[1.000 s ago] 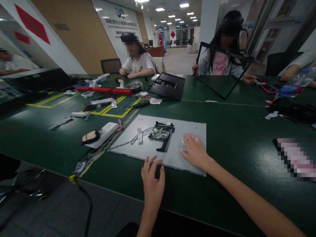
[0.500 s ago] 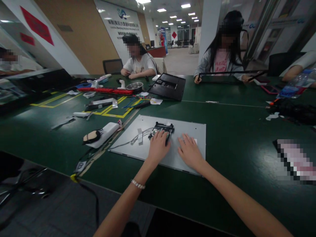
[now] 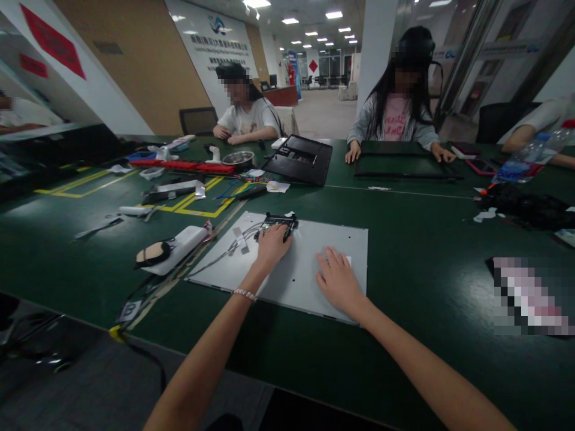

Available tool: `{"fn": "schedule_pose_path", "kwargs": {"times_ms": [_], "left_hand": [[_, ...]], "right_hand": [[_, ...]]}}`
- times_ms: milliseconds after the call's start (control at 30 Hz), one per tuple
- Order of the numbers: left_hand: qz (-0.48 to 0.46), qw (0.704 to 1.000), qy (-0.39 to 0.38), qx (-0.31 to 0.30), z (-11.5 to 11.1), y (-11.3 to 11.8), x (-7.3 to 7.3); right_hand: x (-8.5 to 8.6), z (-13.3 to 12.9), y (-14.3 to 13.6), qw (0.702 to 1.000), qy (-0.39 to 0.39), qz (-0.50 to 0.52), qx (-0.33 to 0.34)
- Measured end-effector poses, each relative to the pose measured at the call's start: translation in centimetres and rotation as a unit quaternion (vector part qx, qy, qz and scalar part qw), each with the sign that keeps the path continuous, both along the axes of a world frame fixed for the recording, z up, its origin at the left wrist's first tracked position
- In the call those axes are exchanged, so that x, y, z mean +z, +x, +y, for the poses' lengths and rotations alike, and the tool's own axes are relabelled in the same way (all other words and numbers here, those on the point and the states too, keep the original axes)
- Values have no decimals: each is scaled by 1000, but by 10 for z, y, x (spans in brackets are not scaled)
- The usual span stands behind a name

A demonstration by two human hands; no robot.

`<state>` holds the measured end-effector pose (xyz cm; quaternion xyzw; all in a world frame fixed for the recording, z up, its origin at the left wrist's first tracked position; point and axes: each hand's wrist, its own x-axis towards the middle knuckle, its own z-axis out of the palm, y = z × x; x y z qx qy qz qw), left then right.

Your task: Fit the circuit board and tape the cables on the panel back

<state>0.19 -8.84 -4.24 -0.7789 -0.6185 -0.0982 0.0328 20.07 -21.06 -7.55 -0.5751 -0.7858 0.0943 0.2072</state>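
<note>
Fingers point(image 3: 333, 257) of the right hand point(image 3: 340, 282) are loosely spread over the right part of a grey metal panel point(image 3: 302, 293) at centre frame. The left hand point(image 3: 271, 246) curls partly closed over a circuit board point(image 3: 265, 228) in a black bracket point(image 3: 284, 217) near the panel's far edge; whether it pinches is unclear. Grey cables point(image 3: 230, 248) trail leftward. Beyond, toward the upper right, a person's hands point(image 3: 353, 151) touch a black frame point(image 3: 406, 176).

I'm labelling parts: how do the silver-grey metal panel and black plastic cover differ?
The silver-grey metal panel is pale; the black plastic cover is dark. The panel looks mostly smooth; the cover has a central recess. The panel has the left hand and right hand over it; the cover has neither. Both rest on the green table.
</note>
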Motion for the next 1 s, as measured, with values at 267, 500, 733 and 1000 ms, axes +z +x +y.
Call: {"fn": "schedule_pose_path", "kwargs": {"times_ms": [267, 500, 733, 1000], "left_hand": [[-22, 997, 64, -34, -4, -24, 4], [60, 994, 48, 74, -22, -96, 16], [104, 987, -44, 111, -26, -112, 17], [97, 989, -50, 103, -15, -100, 22]], "right_hand": [[1, 1, 1, 1000, -6, 9, 2], [1, 1, 1, 1000, -7, 14, 4], [-2, 2, 0, 1000, -4, 4, 1], [2, 1, 1, 1000, -6, -1, 1]]}}
